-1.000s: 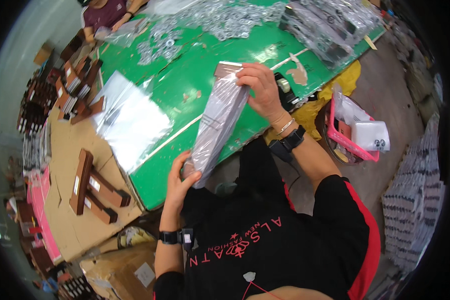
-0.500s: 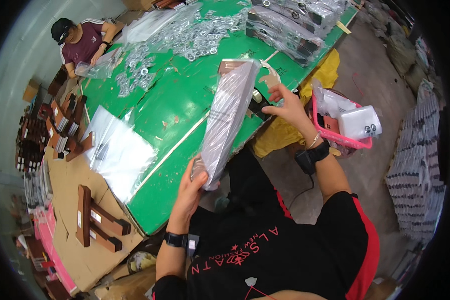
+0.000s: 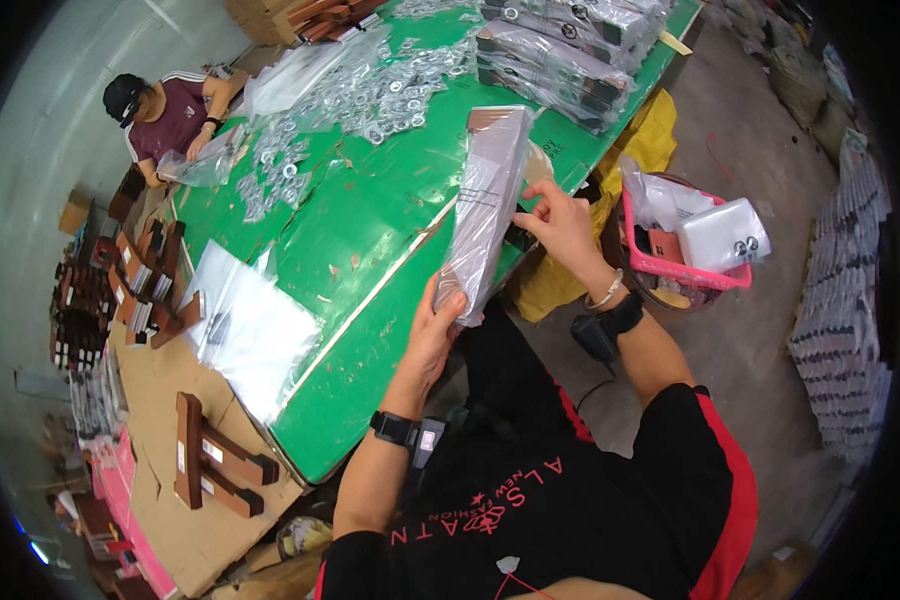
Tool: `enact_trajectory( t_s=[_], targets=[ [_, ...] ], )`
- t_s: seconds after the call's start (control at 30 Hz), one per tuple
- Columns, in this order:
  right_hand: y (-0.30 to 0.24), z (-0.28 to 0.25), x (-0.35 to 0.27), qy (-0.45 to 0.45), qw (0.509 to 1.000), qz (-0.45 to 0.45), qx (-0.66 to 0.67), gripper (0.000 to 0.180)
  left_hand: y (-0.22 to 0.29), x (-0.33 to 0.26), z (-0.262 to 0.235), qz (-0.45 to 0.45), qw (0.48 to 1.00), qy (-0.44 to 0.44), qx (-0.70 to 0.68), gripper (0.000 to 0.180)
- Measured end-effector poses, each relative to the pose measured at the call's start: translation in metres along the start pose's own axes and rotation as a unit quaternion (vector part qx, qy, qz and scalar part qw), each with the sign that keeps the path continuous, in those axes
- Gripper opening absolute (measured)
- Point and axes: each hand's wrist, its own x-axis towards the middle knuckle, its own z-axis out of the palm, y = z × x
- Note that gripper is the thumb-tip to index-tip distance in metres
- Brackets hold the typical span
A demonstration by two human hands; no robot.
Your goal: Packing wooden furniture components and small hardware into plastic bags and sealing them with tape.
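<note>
A long bundle [image 3: 484, 205] in clear plastic, with brown wood showing at its far end, is held tilted over the table edge. My left hand [image 3: 435, 328] is wrapped round its near end. Close to the bundle's right side is my right hand [image 3: 565, 228], fingers bent, with thumb and index finger brought together. Whatever they pinch is too small to make out. Just beyond them, a cream-coloured curved piece [image 3: 540, 160] shows partly behind the bundle.
The green table [image 3: 370, 230] bears loose metal rings [image 3: 390, 105], clear plastic bags [image 3: 255, 330] and wrapped bundles [image 3: 555, 65]. Brown wooden pieces [image 3: 220, 465] lie on cardboard at left. A pink basket [image 3: 685, 270] stands at right. Another person [image 3: 175, 115] handles plastic at the far left.
My left hand has carried the bundle right and slightly away from me. My right hand's fingers have drawn left to the bundle's edge and closed together.
</note>
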Motion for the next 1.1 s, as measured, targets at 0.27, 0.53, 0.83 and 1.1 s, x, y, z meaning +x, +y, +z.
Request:
enact_trajectory(
  t_s=[0.27, 0.53, 0.83, 1.1],
  targets=[
    [0.038, -0.031, -0.05, -0.147, 0.886, 0.214, 0.384, 0.02, 0.008, -0.008, -0.007, 0.003, 1.0, -0.003, 0.026, 0.071],
    [0.041, 0.018, -0.062, -0.038, 0.857, 0.249, 0.45, 0.012, -0.011, -0.008, -0.013, -0.003, 0.998, -0.011, 0.059, 0.076],
    [0.046, 0.025, -0.078, -0.13, 0.948, 0.18, 0.227, 0.011, -0.006, -0.016, -0.015, 0.033, 0.998, 0.017, 0.051, 0.073],
    [-0.128, -0.002, -0.056, -0.244, 0.879, 0.057, 0.407, 0.01, 0.003, -0.053, -0.017, 0.119, 0.986, 0.089, 0.08, 0.072]
  ],
)
